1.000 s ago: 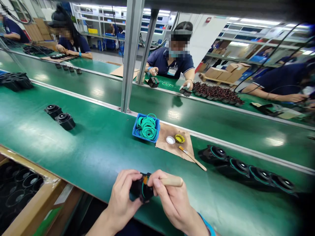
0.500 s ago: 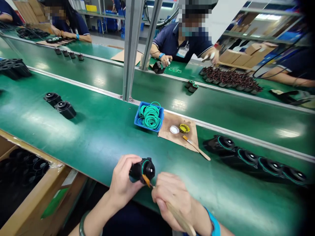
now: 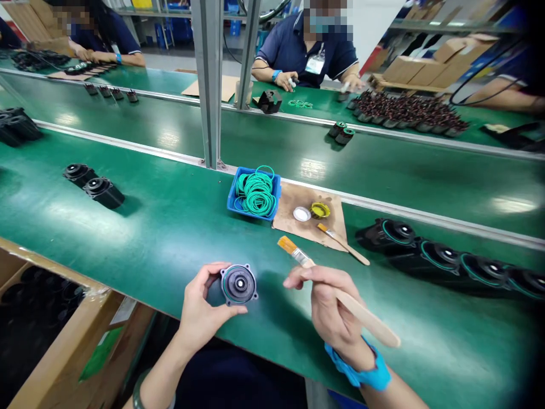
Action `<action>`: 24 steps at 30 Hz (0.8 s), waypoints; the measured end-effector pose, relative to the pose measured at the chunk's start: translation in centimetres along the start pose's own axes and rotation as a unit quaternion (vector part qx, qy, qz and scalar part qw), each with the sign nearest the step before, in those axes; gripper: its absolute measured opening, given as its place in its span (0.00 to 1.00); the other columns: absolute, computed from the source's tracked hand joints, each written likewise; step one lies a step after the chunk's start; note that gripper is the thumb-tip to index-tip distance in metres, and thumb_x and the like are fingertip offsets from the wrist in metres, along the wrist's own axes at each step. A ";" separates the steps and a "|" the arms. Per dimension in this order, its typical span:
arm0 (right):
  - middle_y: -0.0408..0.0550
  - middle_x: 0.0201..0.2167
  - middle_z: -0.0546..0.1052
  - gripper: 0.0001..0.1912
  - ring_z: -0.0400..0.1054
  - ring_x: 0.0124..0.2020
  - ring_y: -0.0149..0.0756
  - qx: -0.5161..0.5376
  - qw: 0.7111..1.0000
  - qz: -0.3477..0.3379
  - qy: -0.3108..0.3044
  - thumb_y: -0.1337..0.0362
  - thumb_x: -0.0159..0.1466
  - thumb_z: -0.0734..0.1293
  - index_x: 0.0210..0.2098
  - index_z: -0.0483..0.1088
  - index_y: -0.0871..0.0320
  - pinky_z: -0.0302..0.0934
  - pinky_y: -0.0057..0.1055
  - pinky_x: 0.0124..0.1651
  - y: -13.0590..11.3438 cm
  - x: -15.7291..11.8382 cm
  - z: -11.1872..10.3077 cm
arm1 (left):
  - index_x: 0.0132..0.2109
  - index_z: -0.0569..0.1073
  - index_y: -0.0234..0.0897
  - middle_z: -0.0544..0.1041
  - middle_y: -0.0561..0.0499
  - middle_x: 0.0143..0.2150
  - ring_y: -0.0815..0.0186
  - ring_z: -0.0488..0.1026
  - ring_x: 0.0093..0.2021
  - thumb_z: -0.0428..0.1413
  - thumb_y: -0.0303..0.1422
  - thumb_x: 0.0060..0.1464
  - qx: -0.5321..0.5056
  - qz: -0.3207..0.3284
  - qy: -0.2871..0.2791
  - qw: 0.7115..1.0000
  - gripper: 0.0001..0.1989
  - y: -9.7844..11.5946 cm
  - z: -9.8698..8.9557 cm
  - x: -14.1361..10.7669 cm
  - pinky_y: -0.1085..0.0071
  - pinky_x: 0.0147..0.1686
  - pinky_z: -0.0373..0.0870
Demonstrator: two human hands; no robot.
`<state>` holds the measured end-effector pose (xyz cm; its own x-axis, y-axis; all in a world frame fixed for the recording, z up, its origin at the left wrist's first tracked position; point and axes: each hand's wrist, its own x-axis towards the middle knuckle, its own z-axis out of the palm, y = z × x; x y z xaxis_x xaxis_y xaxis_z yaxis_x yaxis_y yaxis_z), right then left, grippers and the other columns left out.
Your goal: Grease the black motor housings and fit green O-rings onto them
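My left hand (image 3: 206,309) curls round a black cylindrical housing (image 3: 239,284) near the table's front edge, thumb at its lower side. The housing's round face is turned up toward me, with a green ring around it and a bright metal spot at its centre. To the right, my right hand (image 3: 336,301) grips a paintbrush (image 3: 368,321) by its pale wooden handle. The brush's orange bristles point up and left, apart from the housing. A second brush (image 3: 347,244) lies partly on a piece of brown cardboard (image 3: 289,196), near a yellow cap (image 3: 320,210) and a white lid (image 3: 302,214).
A blue bin (image 3: 232,207) holds green rings (image 3: 259,193). Several ringed black housings (image 3: 443,255) line the right; two more housings (image 3: 104,193) stand left. A metal post (image 3: 208,85) rises behind the bin. Co-workers sit beyond the conveyor (image 3: 276,139). A carton (image 3: 97,309) is at lower left.
My right hand has lifted the paintbrush off the housing and moved it up and right. The housing has tipped so its face points upward. A co-worker's hands have moved down.
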<state>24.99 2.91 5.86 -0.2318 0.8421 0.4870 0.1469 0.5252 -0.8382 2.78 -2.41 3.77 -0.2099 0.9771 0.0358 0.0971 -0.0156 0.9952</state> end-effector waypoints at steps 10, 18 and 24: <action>0.44 0.37 0.79 0.08 0.74 0.36 0.32 -0.011 0.997 0.066 -0.039 0.60 0.75 0.57 0.44 0.67 0.51 0.68 0.28 0.40 -0.4 0.3 0.9 | 0.46 0.74 0.39 0.79 0.47 0.47 0.60 0.78 0.49 0.76 0.34 0.31 -0.074 -0.023 -0.024 0.997 0.32 0.6 0.8 0.0 0.69 0.50 0.75; 0.48 0.42 0.77 0.23 0.75 0.41 0.39 -0.039 0.992 0.032 -0.117 0.46 0.60 0.72 0.43 0.63 0.53 0.69 0.31 0.43 -1.4 1.1 1.6 | 0.44 0.71 0.39 0.76 0.48 0.44 0.58 0.76 0.47 0.74 0.36 0.38 0.101 0.088 0.015 0.991 0.27 0.4 0.8 -0.3 0.64 0.47 0.74; 0.48 0.38 0.79 0.07 0.75 0.37 0.34 -0.060 0.991 0.051 -0.112 0.62 0.72 0.60 0.46 0.66 0.55 0.69 0.30 0.41 -2.1 1.8 1.0 | 0.46 0.71 0.40 0.77 0.48 0.45 0.57 0.77 0.47 0.71 0.36 0.42 0.148 0.106 0.032 0.983 0.25 -0.3 0.5 -0.3 0.63 0.46 0.75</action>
<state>23.29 3.20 8.21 -0.4161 0.8498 0.3235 0.2908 0.4614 -0.8382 3.31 -2.57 3.45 -0.2143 0.9429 0.2549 0.4214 -0.1462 0.8950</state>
